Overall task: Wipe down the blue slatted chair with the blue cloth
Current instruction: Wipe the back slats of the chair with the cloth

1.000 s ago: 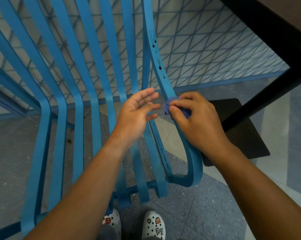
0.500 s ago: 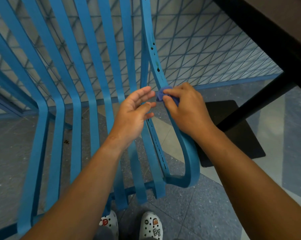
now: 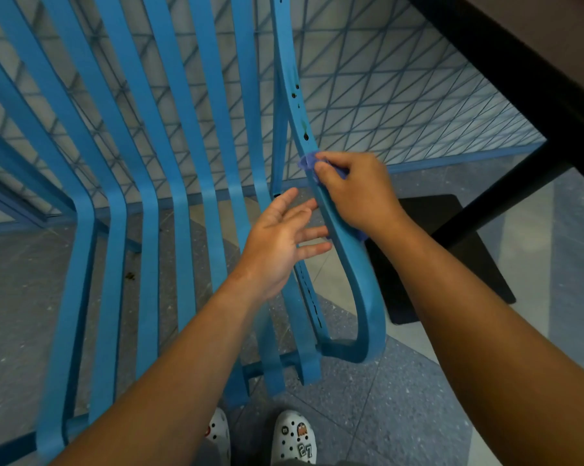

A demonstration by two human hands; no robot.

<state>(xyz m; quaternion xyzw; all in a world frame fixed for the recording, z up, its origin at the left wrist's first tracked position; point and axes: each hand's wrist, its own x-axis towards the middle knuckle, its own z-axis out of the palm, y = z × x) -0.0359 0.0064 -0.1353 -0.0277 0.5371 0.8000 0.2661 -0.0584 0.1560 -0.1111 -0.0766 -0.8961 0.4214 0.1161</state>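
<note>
Blue cloth (image 3: 306,161) bunched small and pressed against the curved side rail of the blue slatted chair (image 3: 213,183), just below a row of dark holes in that rail, with a second bit of the cloth showing under the wrist lower on the rail. Right hand (image 3: 354,191) closed over the cloth, grip clamped on it, fingertips bearing on the rail's face. Left hand (image 3: 280,240) just beside, on the inner side of the same rail, grip apart, fingers spread and reaching toward the rail, holding nothing. Chair slats fanning up and left, bending into the seat. Wire mesh panel (image 3: 401,105) behind. Dark worktop (image 3: 532,55) upper right, with its black base plate (image 3: 452,243) on the speckled floor (image 3: 401,398). White clogs (image 3: 295,435) with charms at the bottom edge.
</note>
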